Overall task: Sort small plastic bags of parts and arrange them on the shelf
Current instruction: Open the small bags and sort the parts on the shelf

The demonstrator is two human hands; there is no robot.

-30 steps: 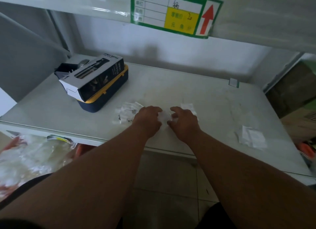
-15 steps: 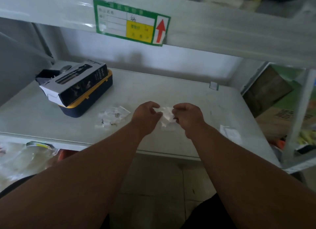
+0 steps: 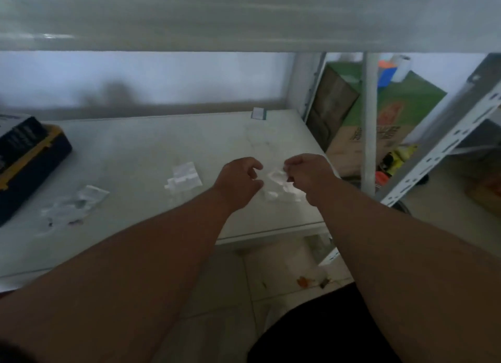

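My right hand [image 3: 309,174] pinches a small clear plastic bag [image 3: 276,177] just above the white shelf [image 3: 151,145], near its right front corner. Another small bag [image 3: 282,194] lies flat under that hand. My left hand [image 3: 238,181] hovers beside the held bag with curled, parted fingers and nothing in it. A small pile of bags [image 3: 184,177] lies to the left of my left hand. Further left sits a looser pile of bags with dark parts [image 3: 73,205]. The frame is blurred by motion.
A dark blue and yellow case with a box on it [image 3: 24,156] stands at the shelf's left end. A small white tag [image 3: 258,113] sits at the back edge. Shelf uprights [image 3: 370,124] and cardboard boxes [image 3: 379,118] stand to the right. An upper shelf [image 3: 244,18] hangs overhead.
The view swung right. Both hands shifted right along the shelf; the left hand let go of the bag, and the right hand still holds it near the right corner.
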